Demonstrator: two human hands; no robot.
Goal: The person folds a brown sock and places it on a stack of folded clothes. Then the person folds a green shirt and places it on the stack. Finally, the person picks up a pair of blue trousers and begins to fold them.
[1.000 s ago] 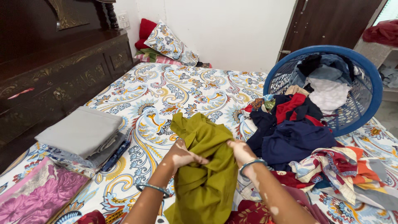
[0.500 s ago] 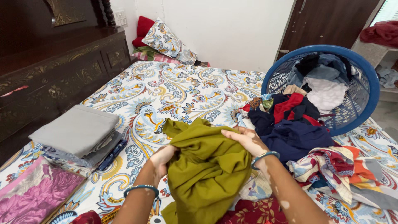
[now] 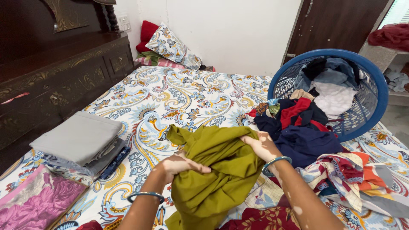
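Fingers (image 3: 200, 167) now gripping olive garment (image 3: 213, 170) front, left

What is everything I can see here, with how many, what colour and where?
Green garment: one, olive, bunched in both hands over the bed.
Bed sheet: one, white with blue and yellow paisley, covering the bed.
Basket: one, blue, tipped on its side at right, clothes spilling out.
Loose clothes: a heap, navy, red, white and patterned, by the basket.
Folded stack: one, grey on top, at left.
Pink cloth: one, floral, bottom left.
Pillow: one, patterned, by the far wall.
Headboard: one, dark wood, left.
Left hand: one, bangled, gripping the garment.
Right hand: one, bangled, gripping the garment.
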